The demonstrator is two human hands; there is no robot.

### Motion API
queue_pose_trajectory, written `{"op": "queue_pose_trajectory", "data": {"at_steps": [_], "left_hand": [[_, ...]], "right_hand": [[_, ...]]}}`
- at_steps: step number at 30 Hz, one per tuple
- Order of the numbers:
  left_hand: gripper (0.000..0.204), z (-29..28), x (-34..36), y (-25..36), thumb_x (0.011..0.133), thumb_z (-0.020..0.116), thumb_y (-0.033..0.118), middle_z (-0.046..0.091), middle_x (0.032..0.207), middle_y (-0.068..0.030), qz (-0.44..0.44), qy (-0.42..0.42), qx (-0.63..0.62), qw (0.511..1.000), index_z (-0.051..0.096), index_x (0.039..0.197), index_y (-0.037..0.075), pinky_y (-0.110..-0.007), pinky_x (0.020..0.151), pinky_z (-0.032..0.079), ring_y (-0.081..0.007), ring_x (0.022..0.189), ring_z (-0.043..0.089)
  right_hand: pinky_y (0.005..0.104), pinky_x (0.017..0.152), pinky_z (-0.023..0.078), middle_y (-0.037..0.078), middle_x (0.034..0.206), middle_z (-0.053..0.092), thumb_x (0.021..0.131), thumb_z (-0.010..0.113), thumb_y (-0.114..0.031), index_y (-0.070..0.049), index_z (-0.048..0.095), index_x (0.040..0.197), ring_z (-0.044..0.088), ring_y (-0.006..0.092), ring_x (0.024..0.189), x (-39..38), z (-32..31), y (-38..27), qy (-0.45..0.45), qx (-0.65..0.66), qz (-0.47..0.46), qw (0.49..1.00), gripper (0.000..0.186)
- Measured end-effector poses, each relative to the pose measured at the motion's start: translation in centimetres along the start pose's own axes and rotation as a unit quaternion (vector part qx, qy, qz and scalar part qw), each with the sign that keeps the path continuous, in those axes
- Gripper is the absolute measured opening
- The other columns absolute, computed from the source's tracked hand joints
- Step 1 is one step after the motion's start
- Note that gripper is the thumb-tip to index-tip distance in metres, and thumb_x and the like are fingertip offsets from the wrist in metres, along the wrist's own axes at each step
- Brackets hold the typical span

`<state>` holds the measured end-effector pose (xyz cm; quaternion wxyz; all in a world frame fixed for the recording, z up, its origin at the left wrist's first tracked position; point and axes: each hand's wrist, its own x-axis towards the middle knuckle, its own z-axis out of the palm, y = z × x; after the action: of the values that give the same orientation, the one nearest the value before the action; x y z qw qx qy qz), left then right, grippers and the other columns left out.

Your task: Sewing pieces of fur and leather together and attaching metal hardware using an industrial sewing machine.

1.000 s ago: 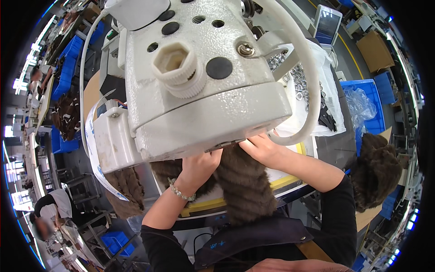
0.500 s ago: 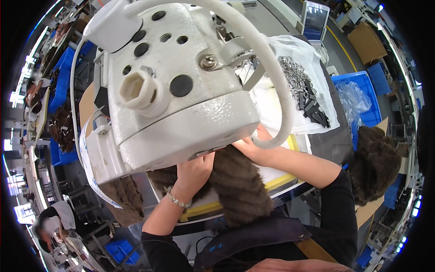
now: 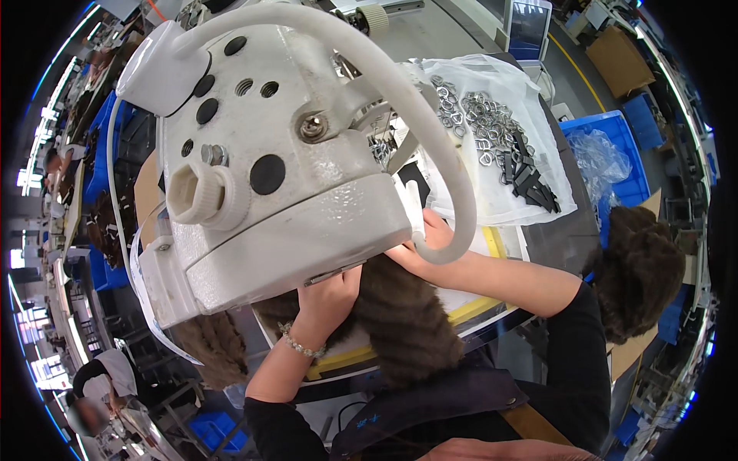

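A large white sewing machine head (image 3: 300, 223) fills the upper middle and hides much of the work beneath it. Striped dark brown fur (image 3: 407, 323) comes out below its edge and hangs toward my lap. Close to the fur's left side, my left hand (image 3: 329, 298) has its fingers curled in against the fur, with the tips under the machine; a beaded bracelet circles that wrist. On the other side, my right hand (image 3: 421, 250) reaches in at the fur's upper right, by the machine's curved white tube (image 3: 461, 192). Most of its fingers are hidden.
Metal rings (image 3: 492, 123) and black strips (image 3: 530, 180) lie on a white plastic sheet (image 3: 477, 203) at the right. Beyond stands a blue crate (image 3: 626, 146) holding clear plastic. More brown fur (image 3: 638, 276) is piled at far right. Another person (image 3: 108, 376) sits at lower left.
The machine appears shifted left and slightly down in view, showing more metal rings behind it. Both hands keep nearly the same place at the fur; a little more of the right hand shows.
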<state>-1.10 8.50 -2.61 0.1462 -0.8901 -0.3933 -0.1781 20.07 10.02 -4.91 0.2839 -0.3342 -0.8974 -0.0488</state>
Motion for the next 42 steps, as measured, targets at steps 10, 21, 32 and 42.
{"op": "queue_pose_trajectory", "data": {"at_steps": [10,21,32,42], "left_hand": [[0.005,0.0,-0.4,0.1,0.077,0.056,0.008,0.062,0.091,-0.008,-0.007,-0.049,0.017,0.999,0.051,0.075,0.008,-0.033,0.077,0.045,-0.0215,0.089,0.059],[0.027,-2.2,0.5,-0.6,0.078,0.054,0.005,0.062,0.102,-0.0122,-0.051,-0.172,-0.096,0.979,0.059,0.105,0.003,-0.04,0.093,0.041,-0.0285,0.1,0.058],[0.042,-4.0,0.9,0.4,0.078,0.053,-0.002,0.054,0.13,-0.0205,0.021,-0.15,-0.248,0.957,0.057,0.12,-0.002,-0.045,0.102,0.039,-0.032,0.123,0.051],[0.036,0.1,2.3,0.4,0.08,0.057,0.009,0.059,0.127,-0.009,0.095,-0.132,-0.178,0.97,0.063,0.116,0.008,-0.036,0.092,0.046,-0.0225,0.122,0.054]], "right_hand": [[0.0317,0.064,0.037,0.001,0.078,0.053,0.067,0.06,-0.012,-0.011,0.056,0.079,0.053,0.0176,0.077,-0.1,0.1,-0.2,-0.008,-0.036,0.001,0.999,0.013],[0.0304,0.065,0.041,-0.001,0.082,0.058,0.069,0.06,-0.013,-0.012,0.059,0.092,0.055,0.0178,0.082,0.5,-0.5,0.4,0.017,0.027,0.048,0.998,0.023],[0.0376,0.099,0.046,0.017,0.119,0.06,0.076,0.058,-0.012,-0.003,0.06,0.111,0.057,0.029,0.114,-2.0,-4.3,-2.9,-0.068,0.015,-0.087,0.994,0.037],[0.039,0.103,0.042,0.015,0.119,0.061,0.079,0.056,-0.014,-0.004,0.062,0.114,0.056,0.0272,0.117,-2.7,-3.9,-4.7,-0.107,0.016,-0.089,0.99,0.037]]}}
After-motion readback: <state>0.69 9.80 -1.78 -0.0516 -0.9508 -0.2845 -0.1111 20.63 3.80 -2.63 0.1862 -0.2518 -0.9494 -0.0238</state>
